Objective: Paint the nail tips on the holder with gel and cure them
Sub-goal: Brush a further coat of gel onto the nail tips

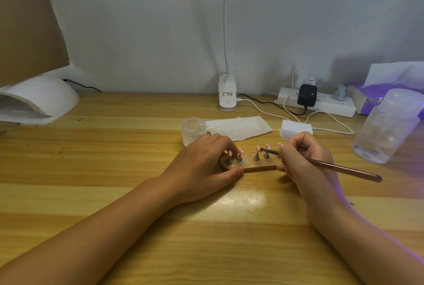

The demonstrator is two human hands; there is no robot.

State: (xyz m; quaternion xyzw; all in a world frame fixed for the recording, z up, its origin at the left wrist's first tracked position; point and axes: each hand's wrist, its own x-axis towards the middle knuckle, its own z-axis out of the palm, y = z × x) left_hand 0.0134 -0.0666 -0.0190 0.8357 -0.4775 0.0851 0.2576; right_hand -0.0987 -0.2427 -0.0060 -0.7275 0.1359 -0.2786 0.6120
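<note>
Counter (114, 158): all work sits on it. Curing lamp (39, 99): white dome, well apart, far to the outer side of the left grip (204, 167) and beyond it; the holder is not in it, so curing is judged not started. Left grip: fingers curled over the holder's end, thumb pressed along its near edge, steadying it. Right grip (305, 161): closed in a pinch round the brush (339, 167), handle trailing outward past the wrist. Holder (259, 166): wooden strip lying flat between the two grips, touching both. Jar (193, 130): frosted, just beyond the left grip; cannot tell if open. Nail tips (258, 148): pink, on pegs along the holder; brush bristles meet one just inside the right grip. Judgement: painting under way; how many tips already carry gel cannot be told. Remaining: finish coating, then cure.
</note>
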